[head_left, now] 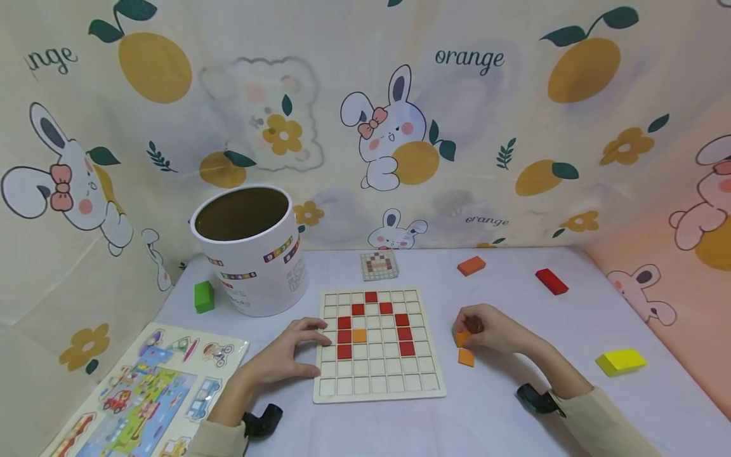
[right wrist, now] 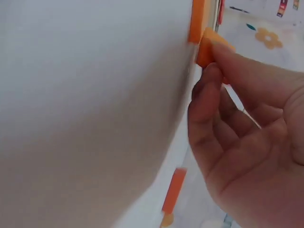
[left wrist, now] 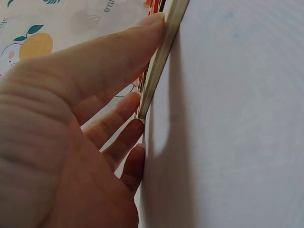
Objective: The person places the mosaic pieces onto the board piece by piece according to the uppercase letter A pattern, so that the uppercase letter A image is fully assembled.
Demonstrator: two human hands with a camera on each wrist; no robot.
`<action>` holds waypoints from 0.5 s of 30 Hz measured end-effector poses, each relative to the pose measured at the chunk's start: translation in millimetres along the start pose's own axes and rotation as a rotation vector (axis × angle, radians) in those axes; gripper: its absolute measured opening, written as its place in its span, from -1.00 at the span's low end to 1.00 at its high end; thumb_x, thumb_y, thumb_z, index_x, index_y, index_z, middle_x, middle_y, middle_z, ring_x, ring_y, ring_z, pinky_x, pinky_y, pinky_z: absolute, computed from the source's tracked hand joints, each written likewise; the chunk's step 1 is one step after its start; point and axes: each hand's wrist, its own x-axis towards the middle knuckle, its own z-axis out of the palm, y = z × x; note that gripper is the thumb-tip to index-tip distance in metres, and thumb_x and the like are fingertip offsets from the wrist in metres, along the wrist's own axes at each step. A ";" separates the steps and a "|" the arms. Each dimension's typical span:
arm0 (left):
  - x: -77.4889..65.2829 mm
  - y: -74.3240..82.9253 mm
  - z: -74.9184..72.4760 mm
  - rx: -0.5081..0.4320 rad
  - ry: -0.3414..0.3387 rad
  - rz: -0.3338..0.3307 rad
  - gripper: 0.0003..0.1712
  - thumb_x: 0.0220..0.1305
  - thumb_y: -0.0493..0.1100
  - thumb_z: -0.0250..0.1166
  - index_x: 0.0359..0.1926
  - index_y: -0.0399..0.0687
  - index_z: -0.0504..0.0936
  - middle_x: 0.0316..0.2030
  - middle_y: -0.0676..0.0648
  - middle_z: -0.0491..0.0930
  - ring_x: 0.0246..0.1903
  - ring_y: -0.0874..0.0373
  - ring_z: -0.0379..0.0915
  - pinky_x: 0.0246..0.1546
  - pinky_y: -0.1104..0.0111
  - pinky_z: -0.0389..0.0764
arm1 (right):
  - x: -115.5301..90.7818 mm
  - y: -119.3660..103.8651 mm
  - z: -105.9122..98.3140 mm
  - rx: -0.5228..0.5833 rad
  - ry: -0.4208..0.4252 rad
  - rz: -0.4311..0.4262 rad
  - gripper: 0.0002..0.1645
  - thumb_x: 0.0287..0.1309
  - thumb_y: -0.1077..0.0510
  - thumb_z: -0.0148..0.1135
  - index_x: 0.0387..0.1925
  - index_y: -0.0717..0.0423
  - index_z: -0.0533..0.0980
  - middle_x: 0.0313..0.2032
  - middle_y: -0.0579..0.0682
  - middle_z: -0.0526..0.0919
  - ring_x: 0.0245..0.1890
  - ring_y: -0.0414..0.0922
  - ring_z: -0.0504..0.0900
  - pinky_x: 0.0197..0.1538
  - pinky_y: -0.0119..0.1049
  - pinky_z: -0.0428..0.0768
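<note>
A pale grid board lies flat on the white table, with several red tiles and one orange tile in its cells. My left hand rests at the board's left edge. Its thumb and fingertips touch the board's side, and nothing is gripped. To the right of the board, my right hand pinches an orange tile between thumb and fingers. Right beside that lies another orange tile on the table.
A white bucket stands back left near a green block. A picture puzzle lies front left. Behind the board is a small pattern card. Orange, red and yellow blocks lie to the right.
</note>
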 end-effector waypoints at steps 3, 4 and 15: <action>-0.1 0.4 -0.4 0.000 0.003 0.004 -0.48 0.00 -0.05 0.53 0.05 0.14 0.67 0.39 -0.04 0.27 0.46 -0.14 -0.06 0.36 -0.33 -0.05 | 13.1 -9.0 4.3 0.047 0.013 -0.016 -0.80 0.09 0.35 0.39 -0.22 0.21 0.57 -0.34 -0.03 0.55 -0.32 -0.10 0.48 -0.31 -0.41 0.51; 0.0 0.5 -0.4 -0.002 0.004 0.007 -0.48 0.00 -0.05 0.54 0.05 0.13 0.67 0.38 -0.04 0.27 0.46 -0.14 -0.05 0.36 -0.33 -0.05 | 19.1 -12.6 6.6 0.075 0.012 -0.022 -0.79 0.11 0.35 0.37 -0.19 0.23 0.58 -0.32 -0.01 0.56 -0.31 -0.08 0.49 -0.30 -0.41 0.52; 0.9 -0.6 1.0 -0.003 0.003 0.024 -0.48 0.00 -0.04 0.53 0.05 0.13 0.67 0.37 -0.05 0.28 0.44 -0.15 -0.03 0.36 -0.33 -0.05 | 91.1 -60.3 52.9 0.111 -0.131 -0.135 -0.81 0.15 0.40 0.31 -0.16 0.28 0.61 -0.33 -0.01 0.57 -0.32 -0.13 0.47 -0.25 -0.38 0.51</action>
